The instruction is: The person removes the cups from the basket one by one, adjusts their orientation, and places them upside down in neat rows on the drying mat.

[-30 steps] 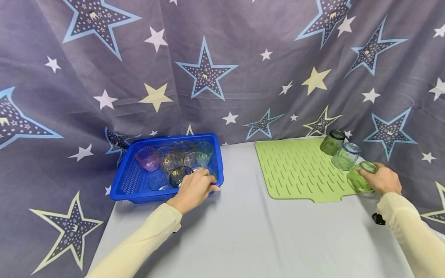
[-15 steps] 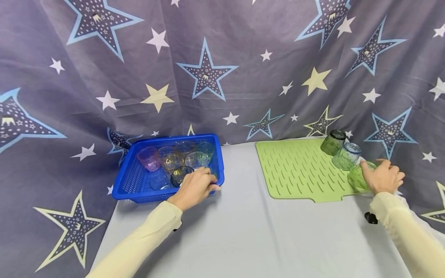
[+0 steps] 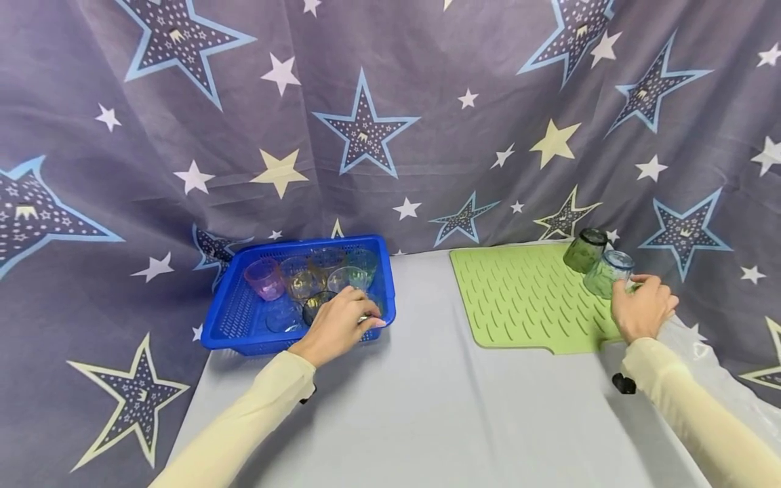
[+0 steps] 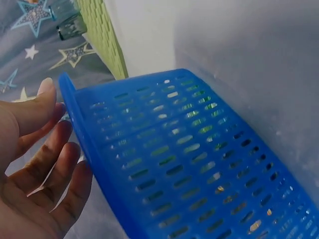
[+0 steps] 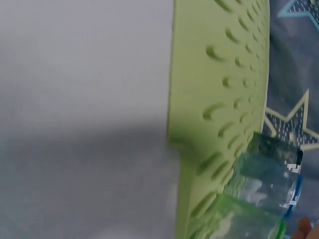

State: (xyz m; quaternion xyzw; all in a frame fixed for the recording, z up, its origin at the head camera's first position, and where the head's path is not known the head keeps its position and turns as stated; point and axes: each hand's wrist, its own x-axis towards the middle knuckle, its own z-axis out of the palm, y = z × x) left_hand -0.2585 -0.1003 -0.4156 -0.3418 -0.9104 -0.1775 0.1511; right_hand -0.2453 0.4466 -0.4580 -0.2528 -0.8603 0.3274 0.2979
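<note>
My left hand point(image 3: 342, 322) reaches over the near right corner of a blue plastic basket point(image 3: 210, 318), fingers bent down at its rim. In the left wrist view the fingers point(image 4: 65, 164) lie along the rim. A glint of clear glass shows beside them; I cannot tell whether they grip it. My right hand point(image 3: 643, 308) is over the near right corner of a green drying mat point(image 3: 518, 291). A green glass point(image 5: 239, 219) stands there upside down, mostly hidden by that hand in the head view; only the fingertips point(image 5: 301, 229) show beside its base in the right wrist view.
Several glasses fill the basket, among them a pink glass point(image 3: 265, 279) and a dark glass point(image 3: 314, 305). Upturned along the mat's right side are a dark green glass point(image 3: 584, 251) and a blue-rimmed glass point(image 3: 609, 274). A starry curtain point(image 3: 390, 169) hangs behind the white table point(image 3: 427, 407).
My right hand has shifted left from the right side of the green glass and now covers it. The left hand has stayed at the basket corner. The view has turned slightly left.
</note>
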